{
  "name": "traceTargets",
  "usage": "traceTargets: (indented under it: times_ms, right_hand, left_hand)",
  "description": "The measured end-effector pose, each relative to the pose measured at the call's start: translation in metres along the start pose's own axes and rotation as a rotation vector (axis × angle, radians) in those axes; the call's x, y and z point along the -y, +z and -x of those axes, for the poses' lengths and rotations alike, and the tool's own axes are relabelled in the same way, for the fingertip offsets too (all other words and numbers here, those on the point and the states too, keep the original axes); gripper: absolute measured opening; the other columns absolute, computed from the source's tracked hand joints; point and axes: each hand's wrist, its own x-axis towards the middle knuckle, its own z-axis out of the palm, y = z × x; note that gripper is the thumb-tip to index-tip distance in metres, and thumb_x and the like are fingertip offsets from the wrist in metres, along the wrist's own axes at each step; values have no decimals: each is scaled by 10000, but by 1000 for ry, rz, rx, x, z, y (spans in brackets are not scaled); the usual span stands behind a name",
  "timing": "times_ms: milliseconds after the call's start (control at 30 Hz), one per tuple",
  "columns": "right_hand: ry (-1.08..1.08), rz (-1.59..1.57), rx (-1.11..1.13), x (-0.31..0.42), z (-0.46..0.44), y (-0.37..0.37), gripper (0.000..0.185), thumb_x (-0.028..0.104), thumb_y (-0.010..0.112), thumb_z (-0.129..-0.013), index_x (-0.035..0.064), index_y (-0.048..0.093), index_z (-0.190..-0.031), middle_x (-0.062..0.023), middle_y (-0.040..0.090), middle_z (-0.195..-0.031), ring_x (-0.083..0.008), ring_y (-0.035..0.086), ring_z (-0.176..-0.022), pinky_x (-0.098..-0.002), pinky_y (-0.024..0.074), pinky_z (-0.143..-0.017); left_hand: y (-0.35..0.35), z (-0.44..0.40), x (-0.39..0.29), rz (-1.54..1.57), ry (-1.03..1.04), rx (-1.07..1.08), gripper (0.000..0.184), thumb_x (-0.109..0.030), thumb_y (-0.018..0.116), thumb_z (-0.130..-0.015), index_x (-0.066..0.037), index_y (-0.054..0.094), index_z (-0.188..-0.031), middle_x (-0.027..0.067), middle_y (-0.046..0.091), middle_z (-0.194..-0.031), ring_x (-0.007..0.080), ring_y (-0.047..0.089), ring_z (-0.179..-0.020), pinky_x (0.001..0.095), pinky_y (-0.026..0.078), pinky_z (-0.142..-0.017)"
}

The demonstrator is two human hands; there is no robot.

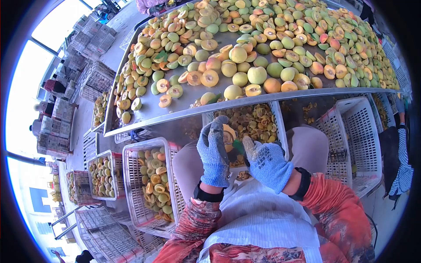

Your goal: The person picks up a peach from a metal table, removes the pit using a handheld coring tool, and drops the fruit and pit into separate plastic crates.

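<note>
My left hand [214, 153], in a blue glove with grey-stained fingers, holds a cut fruit half [228, 136] with its orange inside showing. Close on the right, my right hand [268, 161], also gloved, is closed around a small green-handled tool [239, 146] whose tip is hard to make out. Both hands are over a crate [280, 128] of pitted pieces, just below the edge of a metal table [184, 115]. Whole and halved yellow-green fruits [257, 75] cover much of that table.
Left of my knees stands a white crate [129, 175] of fruit halves, with more filled crates beyond. On the right is a white slatted crate [365, 144]. Stacked crates [94, 41] stand at the far left. Parts of other people show at the edges.
</note>
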Motion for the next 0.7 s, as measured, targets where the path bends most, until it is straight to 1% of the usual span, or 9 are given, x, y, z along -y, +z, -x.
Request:
traceTargets:
  times_ms: [100,233,300,367,467,500,567,600,700]
  right_hand:
    - [62,-155,14,7,4,6,465,112,582,-718,-62,469,-1134,-160,602,-741,-310,600,-582,-402,460,-516]
    - [62,-110,-25,-6,-1,10,469,139,597,-717,-55,474,-1126,-163,598,-749,-304,600,-586,-394,460,-515]
    - [-94,133,-59,-25,0,8,480,161,607,-709,-52,478,-1119,-165,596,-755,-300,602,-591,-392,462,-514]
    - [-101,198,-65,-24,0,3,482,177,609,-708,-44,481,-1116,-168,593,-765,-299,606,-611,-390,464,-524]
    - [136,-48,49,3,7,13,442,182,593,-730,-40,498,-1100,-177,601,-828,-282,614,-631,-380,471,-524]
    - [135,-46,52,3,8,17,442,182,593,-730,-40,498,-1100,-177,601,-828,-282,614,-631,-380,471,-524]
    - [130,-243,-19,12,8,19,437,195,604,-727,-33,513,-1089,-166,610,-816,-294,614,-632,-393,482,-539]
    - [97,-254,-21,9,8,11,402,209,612,-728,-3,530,-1059,-154,610,-774,-312,612,-647,-402,494,-570]
    - [140,-311,20,6,-1,-20,365,197,634,-720,28,539,-1029,-161,607,-766,-321,608,-646,-394,495,-562]
  left_hand:
    - [-1,3,3,-48,98,0,260,-200,517,-906,6,570,-1055,66,600,-1019,98,541,-868,228,441,-757]
    - [3,1,1,-35,94,-32,258,-196,514,-909,7,569,-1060,64,601,-1008,93,538,-866,226,443,-749]
    - [5,3,-4,-51,-86,45,258,-190,509,-912,9,567,-1065,61,601,-1001,91,536,-865,227,445,-747]
    - [11,3,-7,-16,-89,58,269,-195,510,-911,15,565,-1069,62,600,-998,93,535,-865,228,444,-752]
    - [11,1,4,-232,209,24,286,-225,487,-913,11,570,-1053,75,594,-991,130,541,-865,257,446,-773]
    - [11,0,6,-230,207,22,286,-225,487,-913,11,570,-1053,75,594,-991,130,541,-865,257,446,-773]
    - [7,0,4,-230,218,58,286,-219,485,-914,12,562,-1063,79,596,-1002,127,539,-877,256,445,-779]
    - [8,0,-1,-245,191,60,303,-228,499,-906,18,549,-1076,85,597,-1000,127,544,-873,255,452,-766]
    - [4,-6,-13,-148,170,144,320,-237,516,-896,22,539,-1084,89,600,-991,129,553,-858,255,462,-751]
